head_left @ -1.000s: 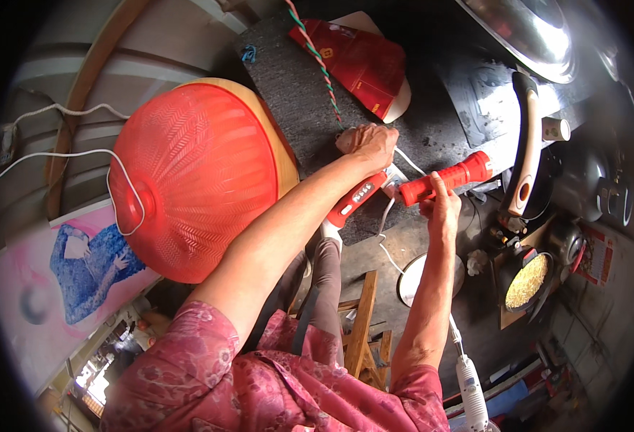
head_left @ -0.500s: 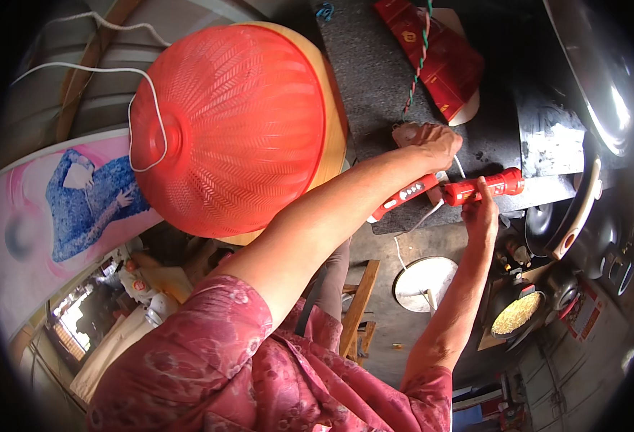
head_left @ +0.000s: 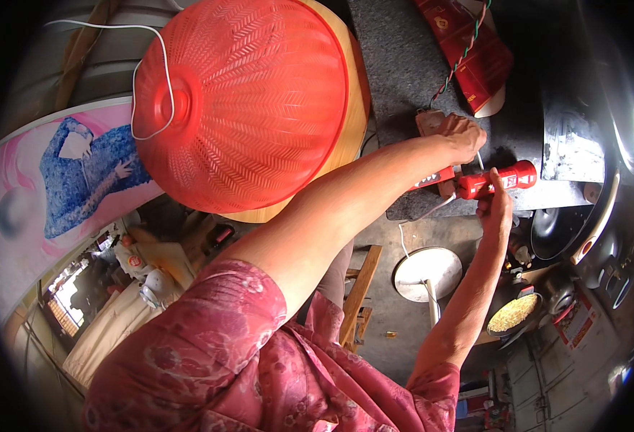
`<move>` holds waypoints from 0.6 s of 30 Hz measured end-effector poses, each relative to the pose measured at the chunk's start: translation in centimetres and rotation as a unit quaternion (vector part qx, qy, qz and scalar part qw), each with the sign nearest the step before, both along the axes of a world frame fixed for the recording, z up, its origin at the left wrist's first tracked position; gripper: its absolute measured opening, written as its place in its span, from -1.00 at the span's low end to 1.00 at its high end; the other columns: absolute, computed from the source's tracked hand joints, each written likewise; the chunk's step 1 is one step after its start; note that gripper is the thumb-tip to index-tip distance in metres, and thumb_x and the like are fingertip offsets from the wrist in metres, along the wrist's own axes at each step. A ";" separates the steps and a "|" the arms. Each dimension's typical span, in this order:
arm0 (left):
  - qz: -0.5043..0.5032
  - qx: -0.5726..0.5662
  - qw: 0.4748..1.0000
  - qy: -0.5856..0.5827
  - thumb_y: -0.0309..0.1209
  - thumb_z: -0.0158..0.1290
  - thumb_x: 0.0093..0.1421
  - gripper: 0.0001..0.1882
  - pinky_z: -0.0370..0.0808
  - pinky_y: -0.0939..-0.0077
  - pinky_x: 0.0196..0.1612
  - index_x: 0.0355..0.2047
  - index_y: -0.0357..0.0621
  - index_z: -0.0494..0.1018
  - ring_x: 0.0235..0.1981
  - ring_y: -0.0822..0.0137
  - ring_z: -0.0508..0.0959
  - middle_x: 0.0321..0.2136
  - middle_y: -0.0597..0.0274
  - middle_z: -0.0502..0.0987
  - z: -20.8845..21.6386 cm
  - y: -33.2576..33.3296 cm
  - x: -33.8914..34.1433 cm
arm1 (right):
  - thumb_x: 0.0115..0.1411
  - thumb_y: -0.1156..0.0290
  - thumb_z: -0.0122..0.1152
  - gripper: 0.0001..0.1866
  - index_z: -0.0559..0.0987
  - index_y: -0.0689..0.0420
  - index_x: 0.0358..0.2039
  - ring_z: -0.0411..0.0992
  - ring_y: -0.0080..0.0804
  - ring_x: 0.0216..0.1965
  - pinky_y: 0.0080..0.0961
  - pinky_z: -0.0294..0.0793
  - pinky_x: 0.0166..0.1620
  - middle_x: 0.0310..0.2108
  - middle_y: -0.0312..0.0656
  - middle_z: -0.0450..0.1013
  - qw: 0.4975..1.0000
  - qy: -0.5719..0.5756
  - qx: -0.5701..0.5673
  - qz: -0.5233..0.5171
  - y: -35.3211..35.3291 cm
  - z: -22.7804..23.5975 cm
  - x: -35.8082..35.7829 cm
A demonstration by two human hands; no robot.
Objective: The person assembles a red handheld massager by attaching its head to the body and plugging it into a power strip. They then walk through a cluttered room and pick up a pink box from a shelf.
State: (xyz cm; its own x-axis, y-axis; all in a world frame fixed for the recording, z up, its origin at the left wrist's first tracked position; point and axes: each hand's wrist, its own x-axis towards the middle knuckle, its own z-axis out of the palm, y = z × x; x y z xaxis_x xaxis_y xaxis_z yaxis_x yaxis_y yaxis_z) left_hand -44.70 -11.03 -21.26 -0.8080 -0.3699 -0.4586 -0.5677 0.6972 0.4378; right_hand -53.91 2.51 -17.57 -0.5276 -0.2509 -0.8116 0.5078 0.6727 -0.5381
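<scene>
1. View shifts: red basket (head_left: 252, 108) sits higher and farther right than one second ago.
2. Right hand (head_left: 498, 205): fingers closed on red flashlight (head_left: 513, 177), held near the near edge of the dark surface (head_left: 396, 79), wide end pointing right.
3. Left hand (head_left: 463, 138): fingers curled, just beyond the flashlight; cannot tell what it grips.
4. Red strip (head_left: 443, 174): partly hidden by left forearm (head_left: 374, 176), beside flashlight's narrow end; contact unclear.
</scene>
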 end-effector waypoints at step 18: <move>0.045 0.026 0.994 0.096 -0.45 -0.04 -0.03 -0.81 0.35 0.22 -0.16 -0.36 -0.11 0.43 -0.24 0.06 0.47 -0.31 -0.04 0.44 -0.5 0.3 1.2 | -0.03 0.03 0.27 -0.62 0.49 0.12 -0.52 0.24 -0.62 -0.79 -0.70 0.12 -0.76 -0.72 -0.32 0.34 0.999 0.036 -0.010 -0.014 0.8 -0.8 2.3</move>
